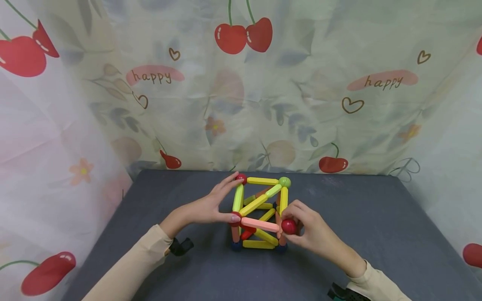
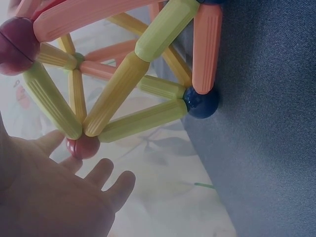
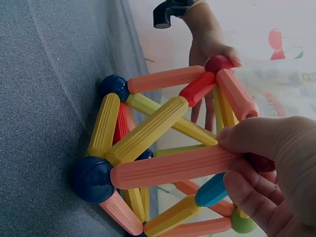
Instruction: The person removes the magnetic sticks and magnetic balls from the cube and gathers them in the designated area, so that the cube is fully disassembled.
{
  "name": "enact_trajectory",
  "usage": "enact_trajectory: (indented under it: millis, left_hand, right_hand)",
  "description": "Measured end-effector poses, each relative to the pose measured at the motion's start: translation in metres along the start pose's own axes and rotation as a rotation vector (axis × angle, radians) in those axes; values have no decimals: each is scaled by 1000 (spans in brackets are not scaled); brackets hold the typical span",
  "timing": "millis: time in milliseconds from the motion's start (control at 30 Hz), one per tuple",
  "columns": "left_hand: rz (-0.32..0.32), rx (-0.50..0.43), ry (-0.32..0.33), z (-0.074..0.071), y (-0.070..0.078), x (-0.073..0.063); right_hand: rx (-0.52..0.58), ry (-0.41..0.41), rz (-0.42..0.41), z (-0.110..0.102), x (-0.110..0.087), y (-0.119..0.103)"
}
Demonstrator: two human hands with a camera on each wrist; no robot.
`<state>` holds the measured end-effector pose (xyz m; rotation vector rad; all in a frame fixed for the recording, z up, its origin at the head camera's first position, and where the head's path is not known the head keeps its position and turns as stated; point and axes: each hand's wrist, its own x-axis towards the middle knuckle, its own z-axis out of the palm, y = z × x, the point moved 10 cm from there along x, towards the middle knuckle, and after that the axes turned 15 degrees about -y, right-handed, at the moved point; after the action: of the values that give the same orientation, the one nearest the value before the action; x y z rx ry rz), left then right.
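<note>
A cube-like frame of ribbed plastic sticks and balls stands in front of me. My left hand (image 1: 205,207) spans its left side with spread fingers. The thumb rests on the front red ball (image 1: 235,218), and the fingertips touch the back red ball (image 1: 241,179). At the front right top corner my right hand (image 1: 310,225) pinches another red ball (image 1: 289,226) between thumb and fingers. An upright pink stick (image 3: 173,167) runs from a dark blue ball (image 3: 92,179) up to that grip. The top front pink stick (image 3: 238,94) shows a bare hollow end close to the right hand.
The frame stands on a dark grey cloth-covered table (image 1: 180,276). A green ball (image 1: 284,182) tops the back right corner, and a blue stick (image 3: 211,190) shows low on that side. Behind hangs a cherry-printed curtain (image 1: 248,104). A thin wire loop (image 1: 406,169) lies at the back right.
</note>
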<state>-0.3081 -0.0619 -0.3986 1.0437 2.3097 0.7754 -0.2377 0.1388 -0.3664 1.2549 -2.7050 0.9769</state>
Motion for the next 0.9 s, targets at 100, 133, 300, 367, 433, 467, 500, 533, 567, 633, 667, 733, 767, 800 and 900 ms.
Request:
enact_trajectory:
  millis: [100, 133, 300, 367, 433, 467, 500, 533, 567, 633, 667, 733, 767, 800, 900]
  left_hand:
    - [-1, 2, 0, 0, 0, 0]
    - [-2, 1, 0, 0, 0, 0]
    - [5, -1, 1, 0, 1, -1]
    - [6, 1, 2, -1, 1, -1]
    - [8, 1, 3, -1, 1, -2]
    - [7, 2, 3, -1, 1, -2]
    - [8, 3, 3, -1, 1, -2]
    - [8, 4, 3, -1, 1, -2]
    - [8, 3, 2, -1, 1, -2]
    - [8, 2, 1, -1, 1, -1]
    - [8, 2, 0, 0, 1, -1]
    - [9, 1, 0, 0, 1, -1]
    - [10, 0, 0, 0, 1, -1]
    - [10, -1, -1, 0, 1, -1]
    - [11, -4, 0, 0, 2, -1]
  right_hand:
    - [1, 3, 8, 0, 0, 0]
    - [-2, 5, 6, 0, 0, 0]
    - [-31, 21, -2, -3, 1, -3]
    - [-45, 31, -6, -5, 1, -4]
    - [-51, 36, -10, -7, 2, -5]
    - [-51, 36, -10, -8, 2, -5]
    - [-49, 35, -11, -8, 3, -5]
    - [-46, 33, -10, -8, 3, -5]
    - [-42, 31, -9, -8, 3, -4]
    - [-33, 31, -5, -8, 2, -4]
    - [-27, 31, -1, -8, 2, -3]
    - [-16, 33, 1, -8, 2, -3]
    - [-10, 33, 2, -8, 1, -2]
    - [-4, 34, 5, -8, 1, -2]
    - [7, 36, 10, -8, 0, 0]
